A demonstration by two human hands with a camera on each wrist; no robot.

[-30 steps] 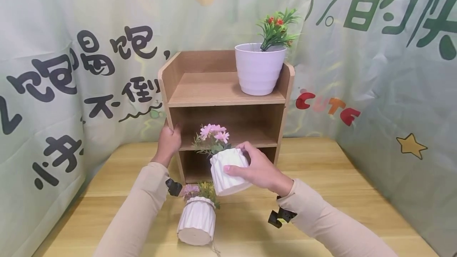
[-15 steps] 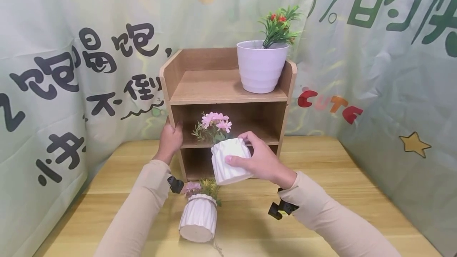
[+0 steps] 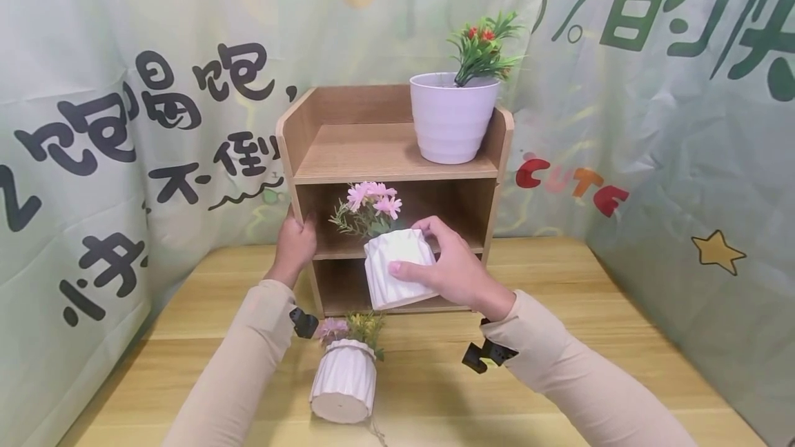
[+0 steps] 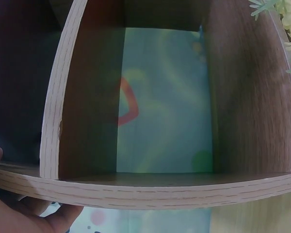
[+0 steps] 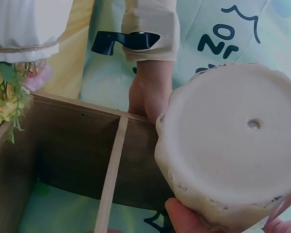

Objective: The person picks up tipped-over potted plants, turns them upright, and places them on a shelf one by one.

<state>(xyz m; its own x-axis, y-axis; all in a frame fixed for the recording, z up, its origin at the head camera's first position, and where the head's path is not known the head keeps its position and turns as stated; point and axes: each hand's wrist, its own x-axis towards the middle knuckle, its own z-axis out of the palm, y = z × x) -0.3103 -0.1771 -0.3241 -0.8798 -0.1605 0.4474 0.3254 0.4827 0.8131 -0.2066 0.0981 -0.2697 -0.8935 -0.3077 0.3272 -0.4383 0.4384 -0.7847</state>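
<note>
head: red "cute" lettering (image 3: 571, 185) beside shelf (image 3: 391, 164)

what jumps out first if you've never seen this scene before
The right hand grips a white ribbed ceramic pot of pink flowers, held in the air in front of the middle shelf of a small brown wooden shelf unit. The left hand grips that unit's left side panel. A large white plastic pot with a green, red-flowered plant stands on the top shelf, and another white ribbed pot sits on the wooden table below.
</note>
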